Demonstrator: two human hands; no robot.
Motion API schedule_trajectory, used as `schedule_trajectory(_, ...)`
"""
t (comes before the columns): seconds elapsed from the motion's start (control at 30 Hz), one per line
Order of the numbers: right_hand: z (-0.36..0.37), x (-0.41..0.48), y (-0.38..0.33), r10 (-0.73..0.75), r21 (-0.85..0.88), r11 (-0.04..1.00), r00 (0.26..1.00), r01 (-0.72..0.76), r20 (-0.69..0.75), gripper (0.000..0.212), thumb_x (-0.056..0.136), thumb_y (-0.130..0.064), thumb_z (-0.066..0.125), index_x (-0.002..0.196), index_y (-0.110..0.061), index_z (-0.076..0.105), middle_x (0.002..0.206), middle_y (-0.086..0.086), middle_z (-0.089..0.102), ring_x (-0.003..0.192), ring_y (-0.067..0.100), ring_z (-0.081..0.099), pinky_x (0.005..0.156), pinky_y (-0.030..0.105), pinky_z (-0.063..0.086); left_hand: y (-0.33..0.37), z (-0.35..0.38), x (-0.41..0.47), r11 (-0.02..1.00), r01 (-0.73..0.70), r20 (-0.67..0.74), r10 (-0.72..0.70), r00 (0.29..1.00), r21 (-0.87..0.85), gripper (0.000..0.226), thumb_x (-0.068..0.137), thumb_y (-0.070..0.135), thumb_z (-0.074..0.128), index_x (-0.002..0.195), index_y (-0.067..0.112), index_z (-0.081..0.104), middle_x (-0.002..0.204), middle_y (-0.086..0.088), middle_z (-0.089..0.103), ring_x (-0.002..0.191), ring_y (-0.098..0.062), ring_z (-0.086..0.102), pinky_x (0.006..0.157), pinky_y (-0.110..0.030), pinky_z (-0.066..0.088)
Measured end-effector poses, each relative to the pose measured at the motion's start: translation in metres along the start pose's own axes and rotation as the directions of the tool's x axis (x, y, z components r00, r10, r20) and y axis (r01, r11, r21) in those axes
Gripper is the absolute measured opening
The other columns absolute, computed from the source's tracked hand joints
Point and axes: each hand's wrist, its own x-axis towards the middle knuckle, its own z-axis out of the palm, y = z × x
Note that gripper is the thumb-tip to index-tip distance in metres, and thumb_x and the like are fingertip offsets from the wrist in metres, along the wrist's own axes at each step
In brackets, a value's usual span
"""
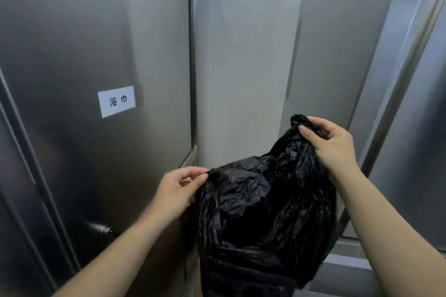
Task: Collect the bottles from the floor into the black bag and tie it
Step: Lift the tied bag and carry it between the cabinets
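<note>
A crumpled black plastic bag hangs in front of me, held up at chest height. My right hand grips a bunched corner of its rim, raised high at the right. My left hand pinches the opposite edge of the rim, lower at the left. The bag's mouth is stretched between the two hands. Its lower part bulges, and what is inside is hidden. No bottles and no floor are in view.
Stainless steel cabinet doors fill the view close ahead. A white paper label with two black characters is stuck on the left door. A metal handle sticks out low on the left. A pale wall strip runs between the cabinets.
</note>
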Motion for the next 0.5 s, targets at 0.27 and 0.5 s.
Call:
schedule_trajectory(0.27,0.03,0.072,-0.011,-0.077,0.047,0.996,0.996,0.08,-0.047,0.018,0.078,-0.009,0.071,0.093,-0.017,0.068,0.083,-0.008,0.069,0.065,-0.008,0.063,0.062,0.008,0.048,0.052,-0.015,0.098,0.993,-0.116,-0.053,0.116,0.992,-0.007,0.022,0.086,0.014,0.063,0.075,0.028,0.076,0.072,0.006,0.073,0.066,-0.005,0.066,0.055,-0.02,0.054)
schedule_trajectory(0.5,0.063,0.146,-0.007,-0.145,0.087,0.983,0.977,0.16,-0.154,0.018,0.078,-0.006,0.071,0.086,-0.022,0.067,0.079,-0.01,0.067,0.062,-0.009,0.062,0.063,0.009,0.05,0.072,-0.009,0.207,0.968,-0.252,-0.073,0.251,0.965,0.006,0.014,0.086,0.017,0.064,0.077,0.025,0.072,0.075,0.01,0.073,0.071,-0.002,0.065,0.071,-0.016,0.052)
